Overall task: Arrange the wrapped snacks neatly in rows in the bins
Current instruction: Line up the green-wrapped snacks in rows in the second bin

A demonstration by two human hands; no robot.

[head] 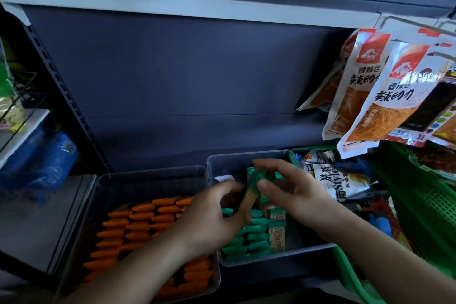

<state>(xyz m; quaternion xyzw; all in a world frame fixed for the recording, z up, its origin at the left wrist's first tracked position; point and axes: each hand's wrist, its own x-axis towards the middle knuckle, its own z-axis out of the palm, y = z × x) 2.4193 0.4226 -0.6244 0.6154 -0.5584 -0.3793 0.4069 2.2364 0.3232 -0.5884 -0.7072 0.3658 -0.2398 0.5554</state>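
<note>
Grey shelving (pixel 172 69) backs clear bins (pixel 148 172); left hand (pixel 209 219), right hand (pixel 293 195) pinch green-wrapped snack (pixel 249 193).

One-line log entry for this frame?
left hand: holds green snack; right hand: pinches green snack; where: above right bin; left bin: orange snacks in rows

Orange snacks (pixel 138 224) and green snacks (pixel 246 239) (rowed) occupy clear bins (pixel 153 170).

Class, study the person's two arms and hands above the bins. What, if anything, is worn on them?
Nothing is worn. The left hand and right hand are bare: no gloves, no rings that show. The left forearm and right forearm are bare too, with no watch, bracelet or sleeve up to the frame's lower edge.
</note>
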